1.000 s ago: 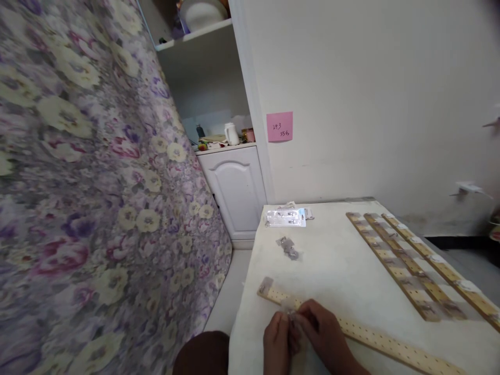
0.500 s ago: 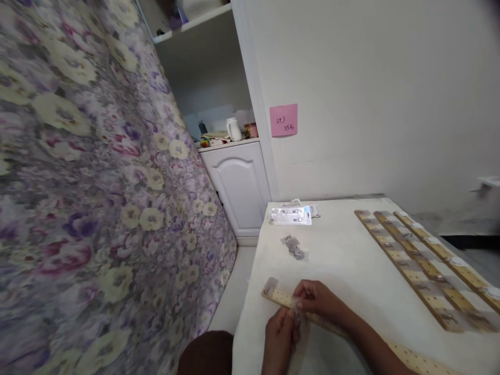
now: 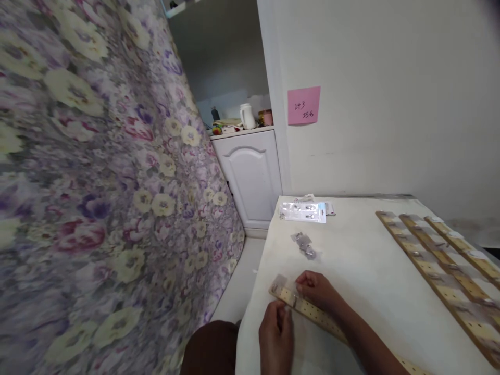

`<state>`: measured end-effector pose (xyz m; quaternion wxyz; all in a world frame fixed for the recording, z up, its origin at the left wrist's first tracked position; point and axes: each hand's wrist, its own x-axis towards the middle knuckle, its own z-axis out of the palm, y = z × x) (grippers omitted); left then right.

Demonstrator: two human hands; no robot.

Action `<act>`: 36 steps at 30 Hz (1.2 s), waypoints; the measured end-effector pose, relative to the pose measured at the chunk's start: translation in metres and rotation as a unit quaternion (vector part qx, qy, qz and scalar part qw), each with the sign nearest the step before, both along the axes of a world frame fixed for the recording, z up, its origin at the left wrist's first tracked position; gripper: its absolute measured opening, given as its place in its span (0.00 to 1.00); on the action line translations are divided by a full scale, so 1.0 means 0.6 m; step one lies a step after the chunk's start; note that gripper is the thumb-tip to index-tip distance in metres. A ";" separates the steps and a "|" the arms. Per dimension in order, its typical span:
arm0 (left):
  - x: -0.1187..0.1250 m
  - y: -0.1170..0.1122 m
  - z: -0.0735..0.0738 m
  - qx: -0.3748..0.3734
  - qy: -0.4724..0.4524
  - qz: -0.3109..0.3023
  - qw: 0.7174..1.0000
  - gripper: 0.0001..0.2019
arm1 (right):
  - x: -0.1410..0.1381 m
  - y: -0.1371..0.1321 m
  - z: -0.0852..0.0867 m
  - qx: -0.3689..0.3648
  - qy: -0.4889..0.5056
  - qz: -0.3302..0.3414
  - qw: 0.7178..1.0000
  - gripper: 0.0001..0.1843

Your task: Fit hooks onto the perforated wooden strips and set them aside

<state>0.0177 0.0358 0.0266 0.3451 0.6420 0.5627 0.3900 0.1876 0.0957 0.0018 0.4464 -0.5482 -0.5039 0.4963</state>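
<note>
A long wooden strip with rows of small holes (image 3: 308,311) lies slanted across the near part of the white table (image 3: 359,265). My right hand (image 3: 318,290) rests on the strip near its left end, fingers curled and pinched on a small clear packet against the wood. My left hand (image 3: 275,333) sits just below the strip's near edge, fingers curled; whether it holds anything is hidden. A clear packet (image 3: 279,284) covers the strip's left tip.
Small loose metal pieces (image 3: 305,245) and a clear pack (image 3: 303,212) lie further back on the table. Three more wooden strips (image 3: 441,260) with packets lie at the right. A floral curtain (image 3: 97,182) hangs left; a white cabinet (image 3: 252,174) and pink note (image 3: 303,105) are behind.
The view has swung to the right and down. My right hand has slid up along the strip towards its left end, and my left hand has dropped back below the strip.
</note>
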 end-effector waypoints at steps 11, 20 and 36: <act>0.008 -0.001 0.012 -0.007 0.003 0.045 0.999 0.09 | -0.005 -0.007 0.006 -0.001 -0.074 0.010 0.997 0.04; 0.004 0.000 0.004 -0.002 0.014 0.029 0.999 0.09 | -0.004 -0.011 0.004 0.013 -0.131 0.000 0.991 0.04; -0.003 0.004 -0.011 0.032 0.018 -0.019 0.999 0.11 | -0.004 -0.011 0.008 0.013 -0.137 -0.011 0.990 0.04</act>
